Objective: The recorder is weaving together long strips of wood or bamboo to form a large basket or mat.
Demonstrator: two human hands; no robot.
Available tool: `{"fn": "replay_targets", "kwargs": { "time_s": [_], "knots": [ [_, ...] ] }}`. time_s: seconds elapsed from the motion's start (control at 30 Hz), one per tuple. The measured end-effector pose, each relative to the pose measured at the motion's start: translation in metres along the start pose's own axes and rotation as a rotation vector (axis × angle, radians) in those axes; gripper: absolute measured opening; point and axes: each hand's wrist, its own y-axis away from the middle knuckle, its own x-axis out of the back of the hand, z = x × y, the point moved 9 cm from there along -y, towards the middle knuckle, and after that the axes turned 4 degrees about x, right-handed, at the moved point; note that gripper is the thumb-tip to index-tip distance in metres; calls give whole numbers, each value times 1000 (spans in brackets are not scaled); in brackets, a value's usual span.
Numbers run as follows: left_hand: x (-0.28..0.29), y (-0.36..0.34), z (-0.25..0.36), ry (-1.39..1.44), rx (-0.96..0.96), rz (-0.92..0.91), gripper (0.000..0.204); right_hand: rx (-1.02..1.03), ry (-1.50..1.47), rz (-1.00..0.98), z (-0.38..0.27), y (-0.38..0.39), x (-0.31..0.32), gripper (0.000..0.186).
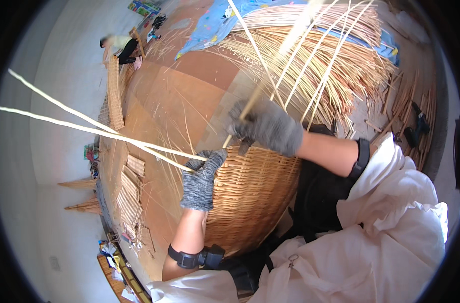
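A woven wicker basket (255, 192) leans against my lap, its rim turned up and away from me. My left hand (202, 177), in a grey knit glove, is closed at the basket's left rim, around the base of two pale wicker rods (113, 134) that stick out far to the left. My right hand (268, 126), gloved alike and smeared by motion, is above the rim with its fingers wrapped round another wicker rod (252, 103). That rod slants up and right from the rim. Several more upright rods (321, 76) rise behind my right hand.
A big pile of cut wicker rods (310, 65) lies ahead on the right, beside a blue patterned cloth (204, 30). Another person (124, 48) sits far left near a woven panel (114, 96). Slatted mats (130, 197) and a low shelf (113, 275) stand left; a black power tool (418, 123) lies right.
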Motion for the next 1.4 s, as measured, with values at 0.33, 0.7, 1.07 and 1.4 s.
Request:
{"fn": "replay_targets", "kwargs": {
  "time_s": [0.33,0.7,1.07,1.4],
  "knots": [
    [-1,11,11,-32,-87,4,9,-202,535,-625,-25,-49,-54,16],
    [-24,28,30,-443,-438,-571,39,680,1694,-1248,70,-76,-134,16],
    [-5,5,15,-497,-246,-445,65,85,1153,-745,25,-106,-96,31],
    [-1,8,20,-885,-236,-332,34,360,429,-911,-48,-55,-166,16]
  ]
}}
